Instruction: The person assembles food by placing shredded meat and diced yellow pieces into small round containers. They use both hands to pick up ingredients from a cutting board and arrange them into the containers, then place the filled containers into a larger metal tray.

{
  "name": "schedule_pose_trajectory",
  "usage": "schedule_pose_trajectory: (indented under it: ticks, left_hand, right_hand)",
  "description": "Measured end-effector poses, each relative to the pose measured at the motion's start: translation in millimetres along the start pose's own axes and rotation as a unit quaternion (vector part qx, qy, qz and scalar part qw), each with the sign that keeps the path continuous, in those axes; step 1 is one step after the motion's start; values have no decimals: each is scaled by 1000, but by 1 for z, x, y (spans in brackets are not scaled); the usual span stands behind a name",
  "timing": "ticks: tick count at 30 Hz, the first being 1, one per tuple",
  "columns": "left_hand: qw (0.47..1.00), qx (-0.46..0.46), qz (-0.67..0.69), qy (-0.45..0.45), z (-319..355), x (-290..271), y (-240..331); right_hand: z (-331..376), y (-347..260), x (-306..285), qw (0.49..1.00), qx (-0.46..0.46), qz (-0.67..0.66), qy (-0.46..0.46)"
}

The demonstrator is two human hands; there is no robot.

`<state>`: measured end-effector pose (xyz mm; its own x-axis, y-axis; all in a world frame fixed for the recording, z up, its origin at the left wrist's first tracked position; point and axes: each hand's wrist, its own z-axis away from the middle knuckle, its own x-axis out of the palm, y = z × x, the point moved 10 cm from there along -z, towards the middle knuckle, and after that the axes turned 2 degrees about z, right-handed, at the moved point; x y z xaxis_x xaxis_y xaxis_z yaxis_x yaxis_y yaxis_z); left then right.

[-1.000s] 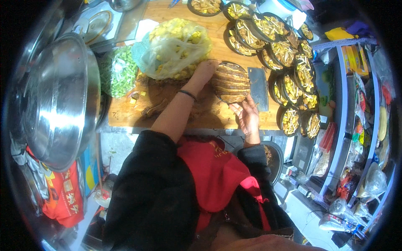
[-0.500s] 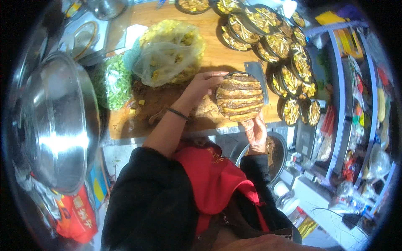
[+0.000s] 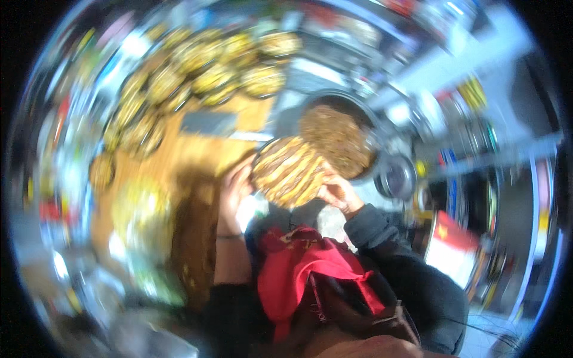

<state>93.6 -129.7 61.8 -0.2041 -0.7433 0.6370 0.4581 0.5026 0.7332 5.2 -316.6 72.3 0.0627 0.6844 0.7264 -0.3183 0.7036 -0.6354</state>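
Observation:
Between my hands is a round dark bowl point(image 3: 258, 156) topped with brown-and-yellow slices point(image 3: 290, 173) laid in rows, perhaps sliced meat. At its left rim my left hand point(image 3: 236, 186) is closed, though motion smears the fingers. My right hand point(image 3: 338, 190) grips the opposite side with bent fingers. Just past the bowl, to the right, stands a large dark pot point(image 3: 371, 116) of brown, shredded-looking food point(image 3: 334, 137). A cleaver with a dark, broad blade point(image 3: 208, 123) lies on the wooden board beyond my left hand.
Several filled bowls point(image 3: 262, 80) cluster on the far left of the wooden board point(image 3: 185, 143). A blurred bag of yellow pieces point(image 3: 140, 209) and a bag of greens point(image 3: 156, 285) lie at left. A shelf rack point(image 3: 477, 154) stands at right.
My view has swung to the right, away from the board. The filled bowl, still in both hands, has come from over the board to beside the pot of brown food.

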Motion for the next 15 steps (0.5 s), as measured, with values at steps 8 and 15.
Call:
schedule_pose_trajectory:
  ticks: [8, 15]
  left_hand:
    - [979, -52, -3, -199, -30, 148, -92]
    - [957, -180, -82, -213, 3, 213, -211]
  right_hand:
    - [172, -68, -74, 959, -242, -63, 135]
    - [449, -92, -133, 793, -506, -101, 322]
